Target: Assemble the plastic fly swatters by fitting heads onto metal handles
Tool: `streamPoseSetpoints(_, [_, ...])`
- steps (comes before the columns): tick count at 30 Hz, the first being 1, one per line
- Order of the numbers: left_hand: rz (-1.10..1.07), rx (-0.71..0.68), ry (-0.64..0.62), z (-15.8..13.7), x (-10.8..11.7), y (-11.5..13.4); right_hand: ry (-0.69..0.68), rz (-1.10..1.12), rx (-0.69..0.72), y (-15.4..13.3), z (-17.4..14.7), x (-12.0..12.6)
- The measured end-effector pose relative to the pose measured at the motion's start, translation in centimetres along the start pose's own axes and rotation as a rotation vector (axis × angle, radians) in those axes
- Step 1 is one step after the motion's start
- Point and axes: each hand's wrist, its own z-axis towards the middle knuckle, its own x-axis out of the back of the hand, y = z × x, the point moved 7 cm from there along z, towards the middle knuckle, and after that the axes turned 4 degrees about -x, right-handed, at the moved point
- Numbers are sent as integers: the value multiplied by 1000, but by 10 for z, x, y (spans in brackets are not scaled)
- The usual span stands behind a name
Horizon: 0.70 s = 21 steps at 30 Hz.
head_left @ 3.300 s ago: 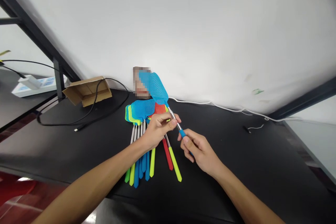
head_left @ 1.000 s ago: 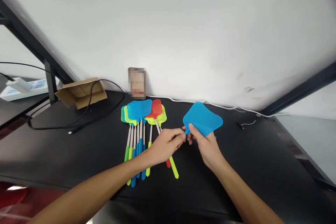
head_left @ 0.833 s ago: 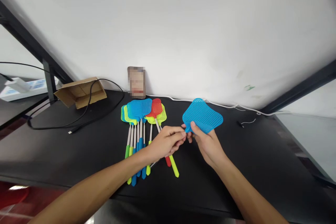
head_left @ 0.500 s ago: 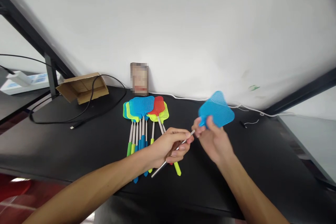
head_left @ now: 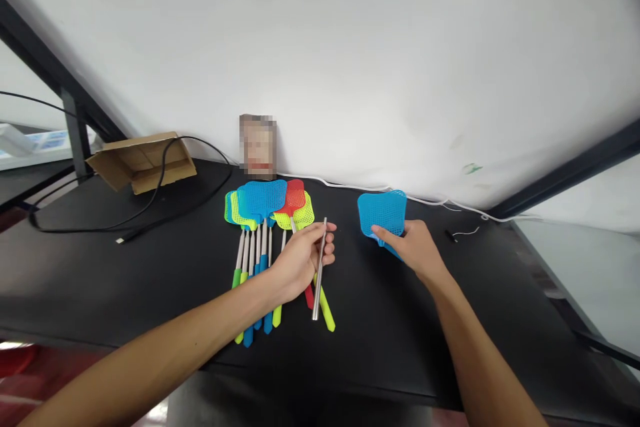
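A thin metal rod lies across the fingers of my left hand, which is closed around it. The rod slants upward past my thumb, with its lower end free. My right hand pinches a blue fly swatter head by its narrow base, apart from the rod. Further blue shows beneath those fingers; I cannot tell whether it belongs to the same piece. Left of and behind my left hand lies a fanned group of fly swatters with blue, yellow-green and red heads, metal shafts and coloured grips. My left hand partly covers some shafts.
On the black table, an open cardboard box sits at the back left beside a black cable. A blurred upright packet leans against the wall. A white cable runs along the back edge.
My hands have moved apart; the blue head and the rod were close together before. The rod now stands steeper, and the head has shifted left and lower. The view has also shifted slightly.
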Motion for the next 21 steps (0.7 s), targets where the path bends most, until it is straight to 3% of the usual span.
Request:
streamPoseSetpoints(5, [55,-104,44,5,6,6,-122,-416,32,-11,-10,-22])
streamPoseSetpoints(10, [160,-92,65,-2,1,8,86,-750,-48,-18,-13,-6])
streamPoseSetpoints(13, [212,-60,34,-5,-1,6,145,-826,-8,-19,-12,1])
streamPoseSetpoints(18, [340,-88,-21,-9,-5,8,17,-902,78,-12,-11,-9])
streamPoseSetpoints(21, [370,-114,-51,-9,-6,8,55,-897,142,-25,-18,-14])
